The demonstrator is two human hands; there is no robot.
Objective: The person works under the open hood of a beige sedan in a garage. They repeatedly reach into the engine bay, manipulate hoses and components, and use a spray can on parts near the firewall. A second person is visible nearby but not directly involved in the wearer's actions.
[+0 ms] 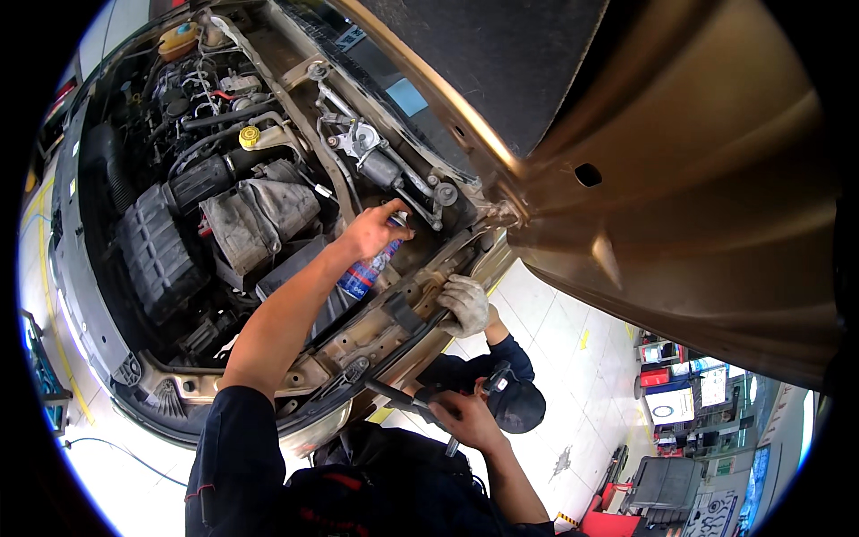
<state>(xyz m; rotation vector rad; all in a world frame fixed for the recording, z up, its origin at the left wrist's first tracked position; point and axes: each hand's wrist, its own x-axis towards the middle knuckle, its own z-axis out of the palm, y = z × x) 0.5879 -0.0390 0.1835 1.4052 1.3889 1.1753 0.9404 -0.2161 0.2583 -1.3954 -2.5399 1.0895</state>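
Observation:
My left hand (374,234) reaches over the engine bay and is wrapped round a blue spray can (362,276), forefinger near its top. The can is tilted, beside the wiper motor and linkage (380,166). Lower down, my right hand (467,419) is closed round a long black-handled tool (394,394) with a metal end; its exact kind is unclear. The tool's far end lies over the fender edge (335,380). Between my hands, a co-worker's gloved hand (465,304) rests on the fender edge.
The co-worker in a dark cap (519,407) is low beside the car. A raised brown hood (680,206) hangs over the right. The engine bay holds a black ribbed box (161,255) and a yellow cap (249,137). Shop equipment (667,483) stands on the tiled floor (573,367).

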